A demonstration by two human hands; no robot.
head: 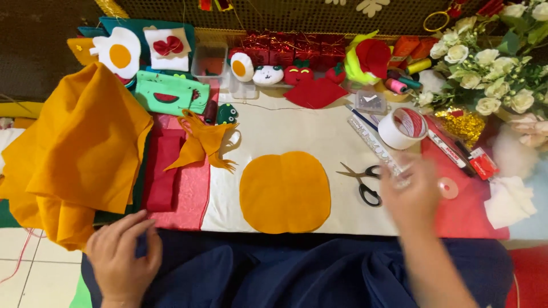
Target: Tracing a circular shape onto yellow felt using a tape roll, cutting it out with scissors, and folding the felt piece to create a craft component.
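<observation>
Head view: blurred right hand hovers open-fingered beside black-handled scissors near the board's front edge; left hand rests loosely curled, empty, below folded orange felt.

Black-handled scissors lying flat, blades closed, beside clear ruler

Both forearms are bare — no sleeves, rings or watch visible. Left hand sharp, right hand blurred — dark navy garment over the lap.
</observation>
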